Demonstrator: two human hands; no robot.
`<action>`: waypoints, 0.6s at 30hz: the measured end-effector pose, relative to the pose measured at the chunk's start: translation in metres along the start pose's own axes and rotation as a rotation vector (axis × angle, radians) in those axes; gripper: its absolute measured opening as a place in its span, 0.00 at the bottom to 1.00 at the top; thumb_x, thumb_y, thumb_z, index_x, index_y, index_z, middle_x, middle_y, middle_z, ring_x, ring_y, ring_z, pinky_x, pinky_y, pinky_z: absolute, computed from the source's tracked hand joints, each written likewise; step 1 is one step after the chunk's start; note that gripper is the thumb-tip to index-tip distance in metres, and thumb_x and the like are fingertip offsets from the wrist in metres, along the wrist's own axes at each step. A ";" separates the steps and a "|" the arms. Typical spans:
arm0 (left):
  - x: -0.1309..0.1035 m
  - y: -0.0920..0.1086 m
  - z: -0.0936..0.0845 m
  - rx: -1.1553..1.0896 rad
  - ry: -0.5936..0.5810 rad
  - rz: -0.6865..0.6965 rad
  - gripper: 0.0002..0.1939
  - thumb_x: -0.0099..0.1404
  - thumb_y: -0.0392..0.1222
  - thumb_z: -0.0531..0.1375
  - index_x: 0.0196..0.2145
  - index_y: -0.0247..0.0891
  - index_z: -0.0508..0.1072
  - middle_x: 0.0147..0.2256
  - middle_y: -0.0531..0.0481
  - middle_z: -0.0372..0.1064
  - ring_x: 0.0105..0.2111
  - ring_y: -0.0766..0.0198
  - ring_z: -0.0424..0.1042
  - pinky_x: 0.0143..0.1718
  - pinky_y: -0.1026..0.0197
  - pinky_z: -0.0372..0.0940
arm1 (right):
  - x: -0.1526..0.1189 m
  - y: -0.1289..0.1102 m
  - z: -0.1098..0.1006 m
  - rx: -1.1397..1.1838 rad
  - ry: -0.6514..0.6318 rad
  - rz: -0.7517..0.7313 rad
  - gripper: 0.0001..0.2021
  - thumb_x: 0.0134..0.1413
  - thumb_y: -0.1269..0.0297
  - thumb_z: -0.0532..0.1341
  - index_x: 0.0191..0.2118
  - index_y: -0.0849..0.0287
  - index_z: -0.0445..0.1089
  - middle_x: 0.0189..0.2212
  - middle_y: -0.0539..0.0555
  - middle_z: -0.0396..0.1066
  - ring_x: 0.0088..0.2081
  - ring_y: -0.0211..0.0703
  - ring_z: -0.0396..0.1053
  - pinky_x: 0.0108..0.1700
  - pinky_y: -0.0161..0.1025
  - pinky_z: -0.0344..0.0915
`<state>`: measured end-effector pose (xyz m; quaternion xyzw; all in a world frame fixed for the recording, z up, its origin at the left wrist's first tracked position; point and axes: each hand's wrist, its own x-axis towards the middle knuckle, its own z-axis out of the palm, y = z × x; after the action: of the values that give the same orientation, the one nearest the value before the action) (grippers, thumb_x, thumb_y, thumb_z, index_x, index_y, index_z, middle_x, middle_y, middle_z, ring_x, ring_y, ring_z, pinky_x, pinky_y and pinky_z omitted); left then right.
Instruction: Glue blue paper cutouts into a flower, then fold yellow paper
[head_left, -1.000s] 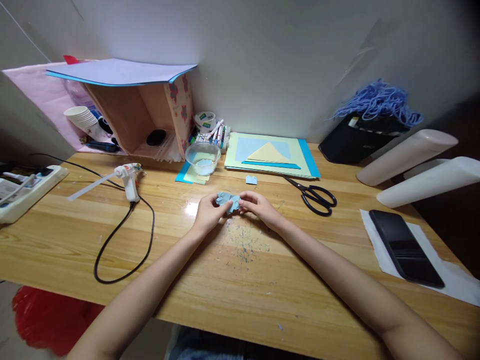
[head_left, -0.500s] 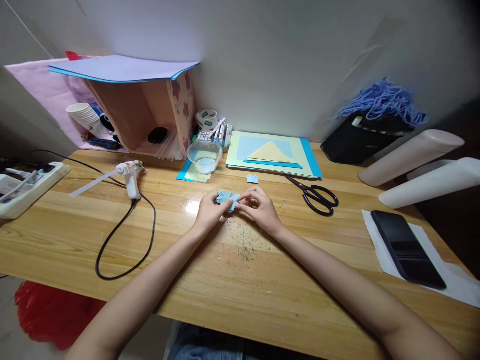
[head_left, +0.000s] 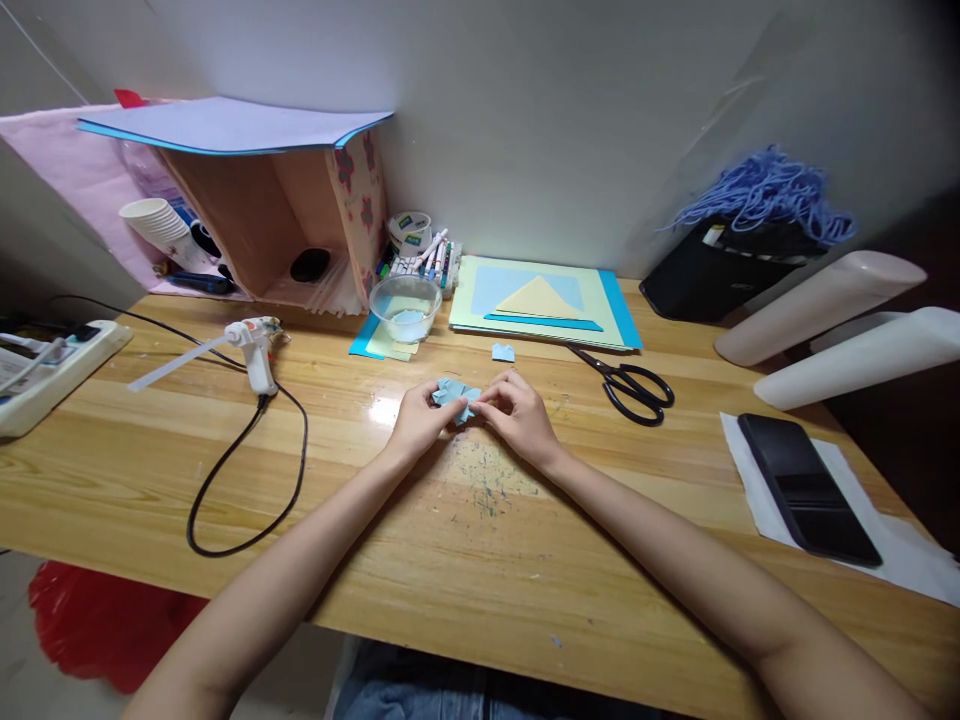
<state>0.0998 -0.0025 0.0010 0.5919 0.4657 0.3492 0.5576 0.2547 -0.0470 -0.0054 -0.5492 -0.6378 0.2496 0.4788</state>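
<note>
A light blue folded paper piece [head_left: 453,395] is held just above the wooden table [head_left: 420,560], near its middle. My left hand [head_left: 420,422] grips it from the left, thumb lying over the front. From the right, my right hand [head_left: 516,414] pinches its edge between thumb and forefinger. A smaller light blue paper piece [head_left: 503,353] lies on the table beyond my hands. Black scissors [head_left: 634,392] rest to the right of it. Behind my left hand stands a clear plastic bowl [head_left: 406,310] with blue paper inside.
A white glue gun [head_left: 259,360] with a looping black cord stands at the left, beside a power strip [head_left: 71,375]. Paper sheets [head_left: 469,300], a pink box [head_left: 360,220] and a black bag [head_left: 686,285] line the back. A phone [head_left: 806,490] lies right.
The view has shifted slightly. Both hands still hold the folded paper, and the right fingertips have closed in a little more at its edge.
</note>
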 end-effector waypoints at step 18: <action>-0.001 0.003 0.001 -0.052 0.033 0.033 0.12 0.47 0.45 0.63 0.25 0.32 0.70 0.22 0.53 0.66 0.22 0.68 0.64 0.24 0.67 0.59 | -0.001 -0.003 0.000 -0.088 0.032 -0.092 0.04 0.55 0.66 0.55 0.31 0.57 0.66 0.33 0.54 0.59 0.38 0.44 0.61 0.38 0.40 0.62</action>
<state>0.1009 -0.0035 0.0041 0.5789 0.4559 0.3801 0.5590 0.2532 -0.0492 -0.0033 -0.5437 -0.6651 0.1901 0.4754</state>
